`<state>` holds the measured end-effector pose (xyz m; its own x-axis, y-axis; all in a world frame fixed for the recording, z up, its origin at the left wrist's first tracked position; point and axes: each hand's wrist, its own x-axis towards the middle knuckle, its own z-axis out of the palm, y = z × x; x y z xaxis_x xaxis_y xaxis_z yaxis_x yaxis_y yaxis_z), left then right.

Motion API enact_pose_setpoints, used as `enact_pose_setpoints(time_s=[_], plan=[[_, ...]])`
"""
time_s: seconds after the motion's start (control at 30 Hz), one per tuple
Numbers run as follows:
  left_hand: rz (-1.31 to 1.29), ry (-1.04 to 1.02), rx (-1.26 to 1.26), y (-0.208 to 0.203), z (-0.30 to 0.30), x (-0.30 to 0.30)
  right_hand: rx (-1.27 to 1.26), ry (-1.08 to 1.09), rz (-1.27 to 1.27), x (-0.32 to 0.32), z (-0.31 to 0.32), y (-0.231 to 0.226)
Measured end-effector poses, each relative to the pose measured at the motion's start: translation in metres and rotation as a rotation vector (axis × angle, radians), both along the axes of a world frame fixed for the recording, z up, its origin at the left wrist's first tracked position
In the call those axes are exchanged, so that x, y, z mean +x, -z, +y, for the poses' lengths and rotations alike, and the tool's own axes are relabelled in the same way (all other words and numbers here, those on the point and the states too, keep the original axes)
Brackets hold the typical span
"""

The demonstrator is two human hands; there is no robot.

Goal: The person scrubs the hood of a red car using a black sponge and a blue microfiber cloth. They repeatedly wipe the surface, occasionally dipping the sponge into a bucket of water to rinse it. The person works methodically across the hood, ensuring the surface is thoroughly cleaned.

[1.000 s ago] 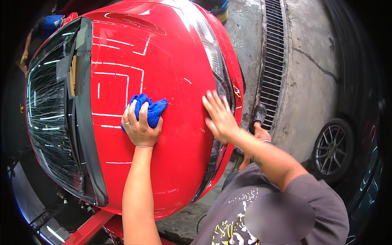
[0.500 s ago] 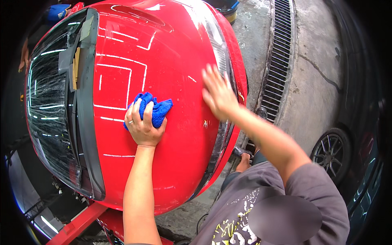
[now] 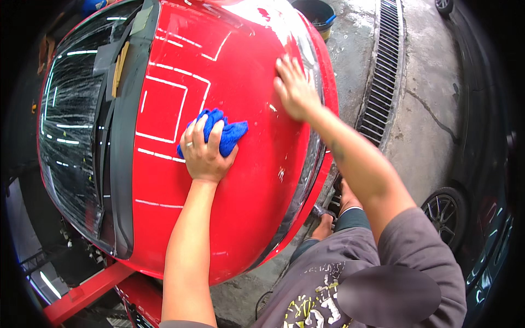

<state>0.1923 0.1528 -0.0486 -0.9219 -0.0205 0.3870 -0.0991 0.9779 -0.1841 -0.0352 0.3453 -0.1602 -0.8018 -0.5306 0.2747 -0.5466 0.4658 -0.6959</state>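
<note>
My left hand (image 3: 206, 153), with a ring on one finger, grips a bunched blue microfibre cloth (image 3: 234, 134). It presses the cloth against the glossy red car hood (image 3: 240, 191), left of the hood's middle. Part of the cloth is hidden beneath my palm and fingers. Farther forward, my right hand (image 3: 295, 90) lies bare on the hood near its front edge, close to the headlight (image 3: 307, 52). Its fingers are stretched out, and nothing shows in it. Small pale marks and bright light reflections show on the red paint.
The windshield (image 3: 71, 131) is streaked, with a flat yellowish strip (image 3: 120, 71) at its base. A red beam (image 3: 90, 292) juts out at lower left. Beyond the car's front stand a dark bucket (image 3: 314, 13) and a floor drain grate (image 3: 383, 71). A dark car's wheel (image 3: 442, 214) is at right.
My right hand has slid farther away from me along the hood's front edge. My left hand stays on the cloth, slightly farther right and up in the view, which has itself shifted a little.
</note>
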Motion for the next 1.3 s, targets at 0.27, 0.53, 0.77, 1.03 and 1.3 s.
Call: enact_pose_setpoints(time_s=[0.27, 0.53, 0.77, 1.03, 1.3], plan=[[-0.021, -0.056, 0.049, -0.005, 0.0, 0.008, 0.233, -0.275, -0.246, 0.216, 0.083, 0.016], [-0.01, -0.105, 0.053, -0.013, 0.001, 0.001, 0.133, -0.306, -0.313, -0.085, -0.002, -0.011], [0.152, -0.616, 0.071, 0.002, 0.046, -0.04, -0.552, -0.25, -0.995, -0.153, 0.138, 0.028], [0.106, -0.923, 0.181, -0.047, 0.0, -0.217, -0.167, -0.562, -1.062, -0.239, 0.119, -0.025], [0.687, -0.686, 1.17, 0.007, 0.206, -0.242, 0.151, -0.863, -1.497, -0.257, 0.063, -0.092]])
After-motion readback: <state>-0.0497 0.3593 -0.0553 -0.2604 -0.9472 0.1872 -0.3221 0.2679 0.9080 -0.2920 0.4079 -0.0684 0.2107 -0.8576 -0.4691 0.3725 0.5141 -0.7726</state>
